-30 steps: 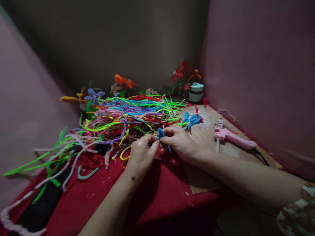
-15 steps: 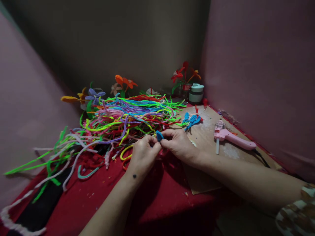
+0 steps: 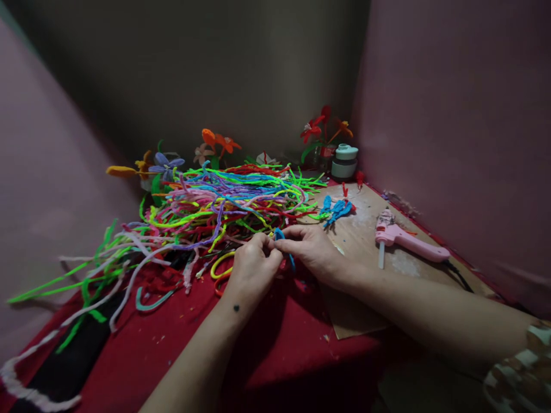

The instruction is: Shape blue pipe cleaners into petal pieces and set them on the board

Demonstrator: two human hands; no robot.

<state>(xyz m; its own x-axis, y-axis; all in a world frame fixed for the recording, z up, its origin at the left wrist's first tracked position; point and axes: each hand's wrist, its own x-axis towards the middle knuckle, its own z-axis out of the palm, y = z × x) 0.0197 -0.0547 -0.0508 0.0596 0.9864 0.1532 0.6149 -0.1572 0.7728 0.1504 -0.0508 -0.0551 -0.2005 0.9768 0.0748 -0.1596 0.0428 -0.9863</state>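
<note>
Between my two hands is a blue pipe cleaner (image 3: 279, 234), bent into a small loop at the top. One blue end hangs below my right fingers. My left hand (image 3: 255, 261) is closed, its thumb and forefinger pinching at the left side of the loop. From the other side, my right hand (image 3: 316, 252) pinches the same piece between thumb and fingers. The exact grip point is partly hidden by the fingertips. Just behind, on the board, lie several finished-looking blue pipe-cleaner pieces (image 3: 338, 212).
A heap of many-coloured pipe cleaners (image 3: 241, 195) spreads behind and left. A pink glue gun (image 3: 400, 238) rests on the brown board (image 3: 361, 310) at right. Yellow-handled scissors (image 3: 220, 268) lie left of my hands. Pipe-cleaner flowers (image 3: 166, 166) and a lidded jar (image 3: 344, 162) stand behind.
The blue piece has turned between my fingers: it showed as a folded tip before, and now a loop and a hanging end are visible. Both hands stay in nearly the same place.
</note>
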